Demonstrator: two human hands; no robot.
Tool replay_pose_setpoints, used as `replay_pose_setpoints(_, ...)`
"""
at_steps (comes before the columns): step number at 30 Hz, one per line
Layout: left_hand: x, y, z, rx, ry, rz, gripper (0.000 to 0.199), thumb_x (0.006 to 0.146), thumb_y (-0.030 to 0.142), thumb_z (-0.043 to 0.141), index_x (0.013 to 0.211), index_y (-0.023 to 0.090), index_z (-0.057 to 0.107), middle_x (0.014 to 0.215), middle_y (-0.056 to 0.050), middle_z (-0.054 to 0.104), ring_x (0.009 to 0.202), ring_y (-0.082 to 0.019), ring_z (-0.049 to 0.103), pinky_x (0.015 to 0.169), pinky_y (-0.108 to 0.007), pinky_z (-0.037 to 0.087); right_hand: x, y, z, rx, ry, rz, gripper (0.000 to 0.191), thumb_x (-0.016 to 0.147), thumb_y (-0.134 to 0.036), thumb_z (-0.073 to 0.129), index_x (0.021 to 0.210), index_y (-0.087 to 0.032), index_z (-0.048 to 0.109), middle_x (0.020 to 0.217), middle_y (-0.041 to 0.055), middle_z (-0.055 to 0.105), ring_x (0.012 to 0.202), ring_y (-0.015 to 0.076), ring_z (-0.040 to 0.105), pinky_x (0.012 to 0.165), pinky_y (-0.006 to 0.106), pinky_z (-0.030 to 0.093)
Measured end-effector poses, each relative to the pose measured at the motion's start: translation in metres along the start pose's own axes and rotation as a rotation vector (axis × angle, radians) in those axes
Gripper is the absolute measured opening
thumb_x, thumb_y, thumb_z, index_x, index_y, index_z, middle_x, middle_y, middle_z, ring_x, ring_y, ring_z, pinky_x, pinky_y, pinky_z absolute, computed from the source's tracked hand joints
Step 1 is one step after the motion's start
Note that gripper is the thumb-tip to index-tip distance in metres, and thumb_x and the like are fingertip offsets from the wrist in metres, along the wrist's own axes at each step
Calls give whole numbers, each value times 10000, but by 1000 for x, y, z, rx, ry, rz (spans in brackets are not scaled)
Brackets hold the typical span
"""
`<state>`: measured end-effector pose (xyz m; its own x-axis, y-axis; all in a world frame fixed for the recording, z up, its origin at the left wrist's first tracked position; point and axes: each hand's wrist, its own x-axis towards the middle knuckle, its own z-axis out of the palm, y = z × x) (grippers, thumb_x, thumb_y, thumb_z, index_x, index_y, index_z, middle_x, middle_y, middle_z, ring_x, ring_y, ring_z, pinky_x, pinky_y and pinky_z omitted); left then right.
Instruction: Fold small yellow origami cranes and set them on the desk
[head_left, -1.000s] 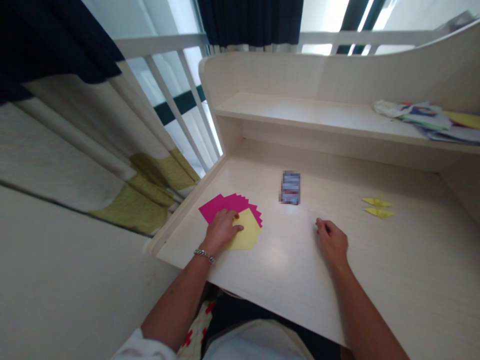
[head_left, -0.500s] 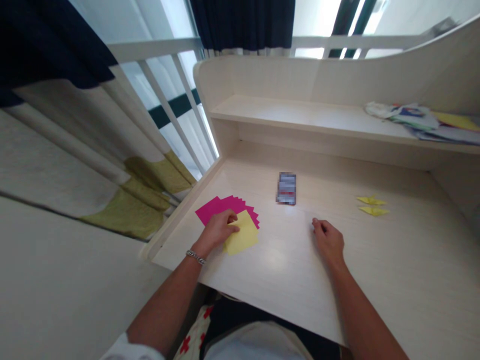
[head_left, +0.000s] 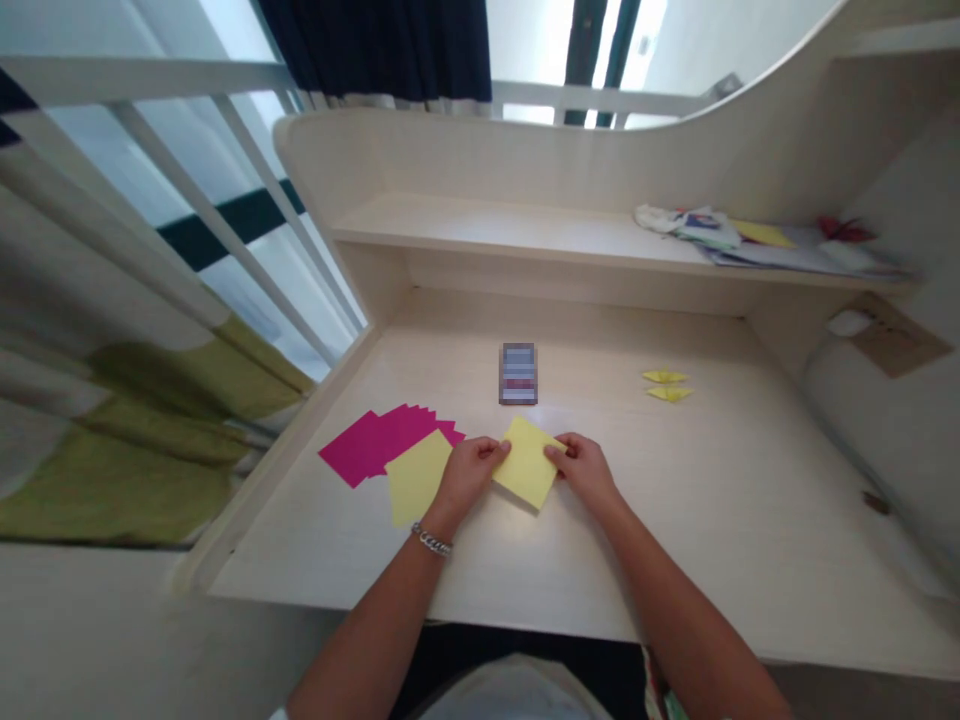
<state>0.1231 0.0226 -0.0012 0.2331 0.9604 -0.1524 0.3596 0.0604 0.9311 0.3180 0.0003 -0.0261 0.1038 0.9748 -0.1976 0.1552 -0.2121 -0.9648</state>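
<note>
A square sheet of yellow paper (head_left: 529,468) is held between both hands over the middle of the desk. My left hand (head_left: 474,470) pinches its left corner, thumb on top. At its right corner my right hand (head_left: 586,466) pinches it the same way. Left of my left hand another yellow sheet (head_left: 414,480) lies on the desk, partly hidden by that hand. It overlaps a fan of magenta paper sheets (head_left: 375,447). Two small folded yellow paper pieces (head_left: 666,386) lie to the right, beyond my right hand.
A blurred-out rectangular object (head_left: 518,373) lies on the desk (head_left: 720,540) behind the held paper. A raised shelf (head_left: 480,225) runs along the back, with papers and a bag (head_left: 694,226) at its right. Railings and a curtain (head_left: 150,430) stand left. A cable (head_left: 847,440) hangs at right.
My left hand has moved right from the paper pile with a yellow sheet. My right hand has come in and taken the sheet's other corner. The view has turned right.
</note>
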Motion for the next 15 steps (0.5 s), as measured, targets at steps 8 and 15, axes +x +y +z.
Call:
replay_pose_setpoints(8,-12,-4,1,432,-51,83,336,804,433,499,623,179,624,624,-35,662,602,-179,589,541,-268,375,11,-10,-27,-527,124,-149,184,788,-288,544,840,-198,695,817,37,708,757,178,616,671,269,435)
replay_pose_setpoints(15,-3,-10,8,515,83,185,362,756,343,610,1077,178,581,877,-55,658,779,-194,608,699,-296,440,11,-7,-30,-590,71,-239,168,804,-290,553,845,-227,704,809,15,712,745,168,620,667,256,420)
